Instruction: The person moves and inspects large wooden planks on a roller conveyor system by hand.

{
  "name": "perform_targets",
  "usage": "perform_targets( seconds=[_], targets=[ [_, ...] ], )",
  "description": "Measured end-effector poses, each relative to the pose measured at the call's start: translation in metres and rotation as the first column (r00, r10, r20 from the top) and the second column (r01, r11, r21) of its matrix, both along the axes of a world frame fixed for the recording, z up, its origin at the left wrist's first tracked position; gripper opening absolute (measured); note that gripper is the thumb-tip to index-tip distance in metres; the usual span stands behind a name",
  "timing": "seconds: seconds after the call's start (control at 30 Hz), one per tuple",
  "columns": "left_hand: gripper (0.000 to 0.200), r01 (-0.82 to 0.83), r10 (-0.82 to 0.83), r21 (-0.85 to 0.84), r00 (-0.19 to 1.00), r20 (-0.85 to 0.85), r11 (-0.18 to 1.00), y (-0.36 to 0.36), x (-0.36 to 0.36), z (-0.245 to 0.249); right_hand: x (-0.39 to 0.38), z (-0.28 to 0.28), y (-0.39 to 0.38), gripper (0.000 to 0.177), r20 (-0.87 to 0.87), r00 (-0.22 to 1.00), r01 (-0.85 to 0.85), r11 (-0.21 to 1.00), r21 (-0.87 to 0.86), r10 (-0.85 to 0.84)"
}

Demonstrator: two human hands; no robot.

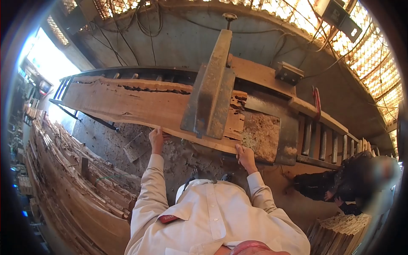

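Observation:
A long wooden slab [144, 103] with wavy edges and a dark crack lies across a roller bench. Its right end is ragged and pitted. My left hand [157, 139] is closed on the near edge, left of a dusty metal machine head [212, 89] that spans the slab. Near the ragged end, my right hand [245, 156] also grips that edge, fingers curled around it. The machine head hides part of the slab's middle.
Sawdust [260, 132] covers the machine bed beside the slab's end. Metal rollers [322, 146] and a red-handled clamp [316, 102] are at right. Stacked rough boards [80, 182] lie at left. Another person [340, 180] is at far right, above stacked planks [338, 231].

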State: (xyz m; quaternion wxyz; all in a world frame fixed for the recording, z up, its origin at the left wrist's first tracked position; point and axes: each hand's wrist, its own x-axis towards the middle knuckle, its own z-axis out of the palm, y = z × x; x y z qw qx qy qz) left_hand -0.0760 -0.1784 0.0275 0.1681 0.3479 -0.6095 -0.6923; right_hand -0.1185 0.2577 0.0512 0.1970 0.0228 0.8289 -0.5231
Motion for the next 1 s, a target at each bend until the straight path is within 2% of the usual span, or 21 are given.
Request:
perform_targets(
  seconds=[0.07,0.13,0.23,0.3,0.4,0.5,0.67,0.7,0.77,0.8,0.87,0.9,0.97,1.0],
  targets=[
    [0.036,0.017,-0.017,0.000,1.000,0.018,1.000,-0.006,-0.005,0.003,-0.010,-0.004,-0.002,0.051,0.011,1.000,-0.025,1.000,0.017,0.025],
    [0.037,0.025,-0.025,0.004,0.999,0.028,1.000,0.000,-0.006,0.005,-0.012,-0.005,-0.003,0.050,0.080,0.994,0.072,0.997,-0.039,-0.069],
    [0.036,0.059,-0.053,0.076,0.996,-0.076,0.995,0.011,-0.012,0.004,-0.020,-0.010,0.005,0.048,0.139,0.976,0.182,0.977,-0.115,-0.165],
    [0.038,0.091,-0.087,0.110,0.995,-0.046,0.990,0.013,-0.021,-0.002,-0.031,-0.012,0.012,0.047,0.166,0.959,0.253,0.957,-0.142,-0.229],
    [0.039,0.132,-0.130,0.157,0.991,-0.020,0.979,0.019,-0.032,-0.003,-0.048,-0.007,0.028,0.046,0.119,0.985,0.135,0.985,-0.104,-0.122],
    [0.040,0.147,-0.150,0.163,0.989,0.007,0.976,0.016,-0.032,-0.001,-0.046,-0.013,0.025,0.047,0.133,0.978,0.177,0.979,-0.101,-0.163],
    [0.040,0.105,-0.103,0.256,0.994,-0.024,0.961,0.017,-0.028,0.007,-0.040,-0.015,0.015,0.048,0.090,0.976,0.202,0.979,-0.004,-0.201],
    [0.041,0.145,-0.152,0.210,0.988,0.019,0.967,0.011,-0.026,0.010,-0.040,-0.010,0.014,0.049,0.087,0.975,0.203,0.979,0.007,-0.203],
    [0.043,0.226,-0.241,0.132,0.965,0.108,0.965,0.001,-0.016,0.015,-0.033,0.012,0.008,0.045,-0.072,0.991,0.127,0.973,0.193,-0.115],
    [0.042,0.161,-0.174,0.102,0.977,0.126,0.982,-0.005,-0.009,0.017,-0.033,0.020,0.005,0.044,-0.157,0.986,0.105,0.955,0.279,-0.062],
    [0.043,0.043,-0.049,0.039,0.986,0.159,0.998,-0.019,0.006,0.021,-0.042,-0.001,0.015,0.043,-0.363,0.926,0.225,0.926,0.304,-0.106],
    [0.043,-0.090,0.115,-0.148,0.978,0.172,0.985,-0.029,0.011,0.019,-0.048,-0.015,0.021,0.044,-0.461,0.878,0.291,0.908,0.302,-0.128],
    [0.046,-0.316,0.421,-0.494,0.899,0.116,0.810,-0.048,0.017,0.009,-0.061,-0.023,0.023,0.045,-0.442,0.881,0.309,0.914,0.263,-0.170],
    [0.048,-0.389,0.487,-0.532,0.872,0.051,0.753,-0.056,0.015,0.009,-0.068,-0.029,0.026,0.047,-0.432,0.881,0.321,0.915,0.245,-0.194]
  ],
)
